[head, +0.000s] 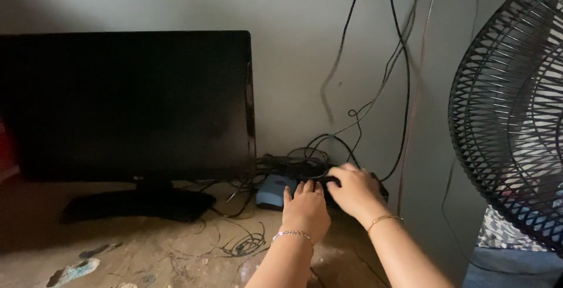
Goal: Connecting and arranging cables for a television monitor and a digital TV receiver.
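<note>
Left hand [305, 206]: back toward the camera, fingers loosely together and pointing forward, tips touching the rear edge of a small blue box [272, 189]. Can't tell if it's gripping anything. Thin bracelet on the wrist.

Right hand [353, 191]: just beside the left, slightly further in, fingers curled down over a black box [380, 186] and the cable bundle [299, 168] behind the blue box. Looks like it's pressing or holding something dark; exact grip is hidden under the fingers. Bracelet on this wrist too.

Blue box sits on the table [117, 247] right of the monitor stand [138, 204], against the wall, half under the cables.

Monitor [126, 103]: black, screen off, upright at left on its stand.

Cables [404, 77] run up the wall from the bundle, several loose and looped. More thin wire lies coiled on the table in front of the hands.

Table surface is worn, with paint chipped at lower left.

Fan [510, 118]: black grille, right edge, close to the camera, well apart from the hands.
</note>
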